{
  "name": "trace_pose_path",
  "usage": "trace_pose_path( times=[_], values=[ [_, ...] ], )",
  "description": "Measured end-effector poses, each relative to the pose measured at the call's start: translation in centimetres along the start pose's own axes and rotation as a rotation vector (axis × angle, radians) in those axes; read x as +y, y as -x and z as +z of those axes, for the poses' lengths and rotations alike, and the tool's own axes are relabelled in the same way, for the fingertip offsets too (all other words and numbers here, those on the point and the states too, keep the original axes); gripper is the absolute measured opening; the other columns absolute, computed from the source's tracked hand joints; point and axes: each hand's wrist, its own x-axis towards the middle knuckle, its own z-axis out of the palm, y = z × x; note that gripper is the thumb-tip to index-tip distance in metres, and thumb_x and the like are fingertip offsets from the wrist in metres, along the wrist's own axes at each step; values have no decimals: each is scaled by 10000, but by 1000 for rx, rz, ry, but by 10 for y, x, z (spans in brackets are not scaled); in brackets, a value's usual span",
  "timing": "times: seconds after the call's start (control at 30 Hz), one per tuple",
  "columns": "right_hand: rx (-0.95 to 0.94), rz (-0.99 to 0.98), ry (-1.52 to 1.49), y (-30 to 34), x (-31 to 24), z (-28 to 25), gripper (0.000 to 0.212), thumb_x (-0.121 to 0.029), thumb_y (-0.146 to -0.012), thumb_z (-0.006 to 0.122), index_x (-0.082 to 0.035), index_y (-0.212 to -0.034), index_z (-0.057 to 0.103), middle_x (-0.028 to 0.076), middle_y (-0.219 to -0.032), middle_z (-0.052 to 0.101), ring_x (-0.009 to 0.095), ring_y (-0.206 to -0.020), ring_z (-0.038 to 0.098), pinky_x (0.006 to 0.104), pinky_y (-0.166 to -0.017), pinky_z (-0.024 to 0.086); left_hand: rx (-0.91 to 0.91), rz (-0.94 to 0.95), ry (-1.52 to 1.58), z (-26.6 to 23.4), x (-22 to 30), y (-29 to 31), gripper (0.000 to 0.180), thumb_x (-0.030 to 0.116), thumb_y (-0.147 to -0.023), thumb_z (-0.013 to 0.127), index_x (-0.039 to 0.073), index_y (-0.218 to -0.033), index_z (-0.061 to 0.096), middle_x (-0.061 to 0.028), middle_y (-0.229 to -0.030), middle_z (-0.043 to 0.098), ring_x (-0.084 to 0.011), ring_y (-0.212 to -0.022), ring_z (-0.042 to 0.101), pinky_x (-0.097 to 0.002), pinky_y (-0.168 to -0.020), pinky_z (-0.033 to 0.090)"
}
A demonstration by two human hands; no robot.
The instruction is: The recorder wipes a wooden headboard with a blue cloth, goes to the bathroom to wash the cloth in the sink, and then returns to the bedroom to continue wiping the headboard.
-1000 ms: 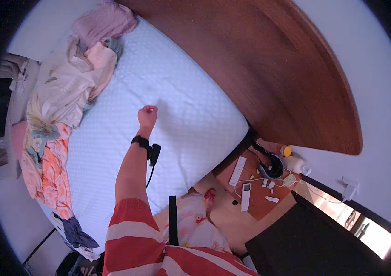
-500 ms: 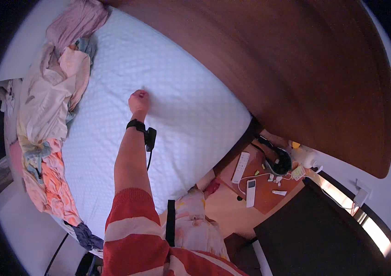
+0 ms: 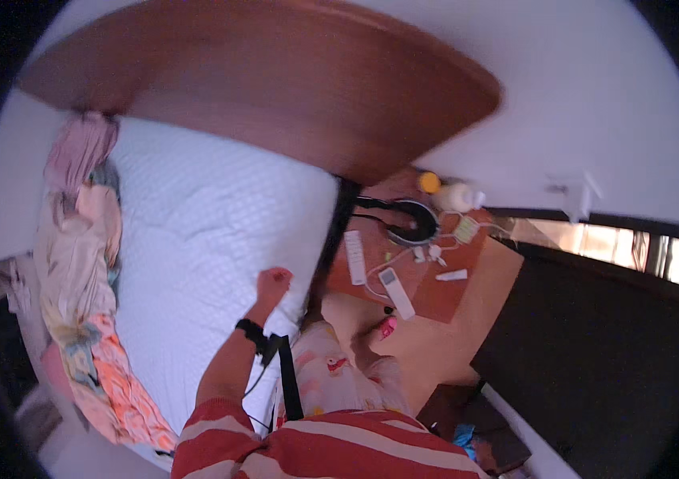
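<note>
A large bed fills the left half of the head view. Its white quilted mattress (image 3: pixel 203 247) has its long axis running from the lower left up toward the curved brown wooden headboard (image 3: pixel 275 88), which arcs across the top. The mattress's right edge runs down beside a dark gap, with the bedside table beyond it.

A long heap of crumpled clothes and bedding (image 3: pixel 84 263), in pink, cream and orange, lies along the far left side of the mattress, stretched the same way as the bed, from the headboard end down to the lower left.

At the right, a dark cabinet (image 3: pixel 595 335) takes up the lower right. Between it and the bed stands a reddish-brown bedside table (image 3: pixel 467 271), carrying a black ring-shaped object (image 3: pixel 411 222), two white remote controls (image 3: pixel 355 257) lying roughly lengthwise toward the wall, some white cables, a pale bottle and a small orange-capped item.

The person's left hand (image 3: pixel 273 283) rests on the mattress near its right edge, curled into a fist, seeming to pinch the mattress cover; what it grips, if anything, is too small to tell. The forearm reaches up from the lower edge, with a black band at the wrist (image 3: pixel 251 329) and a red-and-white striped sleeve (image 3: pixel 219 431). The right hand does not show.
</note>
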Motion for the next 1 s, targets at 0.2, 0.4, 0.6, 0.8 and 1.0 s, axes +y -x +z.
trace_pose_path(
  times=[0.2, 0.4, 0.6, 0.8, 1.0],
  values=[
    [93, 39, -274, -86, 100, -27, 310, -226, -701, 606, -20, -927, 550, 53, -707, 549, 205, -615, 524, 333, -541, 425, -419, 16, -95, 130, 89, 97, 95, 106, -722, 605, 12, -708, 613, -24, -565, 570, -84, -486, 524, -228, -454, 435],
    [158, -360, 248, -237, 259, -73, 392, -250, -647, 635, 33, -905, 549, 123, -720, 573, 238, -658, 549, 360, -581, 436, -440, 218, -359, 248, 132, 177, 125, 132, -714, 614, 8, -697, 619, -27, -553, 565, -90, -479, 520, -241, -462, 436],
    [186, -494, 299, -264, 253, -137, 413, -237, -580, 660, 69, -830, 538, 209, -732, 577, 262, -708, 574, 380, -616, 440, -671, 145, -289, 393, 158, 256, 131, 159, -682, 625, 28, -681, 629, -69, -565, 583, -136, -482, 542, -266, -487, 445],
    [231, -482, 89, -281, 194, -188, 427, -195, -583, 652, 46, -905, 511, 195, -803, 559, 308, -762, 548, 374, -701, 436, -831, 580, -569, 470, 224, 275, 125, 140, -677, 635, 28, -727, 618, -110, -609, 584, -149, -512, 529, -315, -540, 443],
    [136, -557, 1, -248, 69, -219, 354, -112, -568, 672, -1, -861, 505, 104, -810, 538, 232, -707, 522, 338, -697, 436, -771, 538, -593, 494, 242, 249, 154, 164, -692, 617, 10, -686, 611, -119, -579, 579, -144, -514, 537, -315, -532, 443]
  ],
)
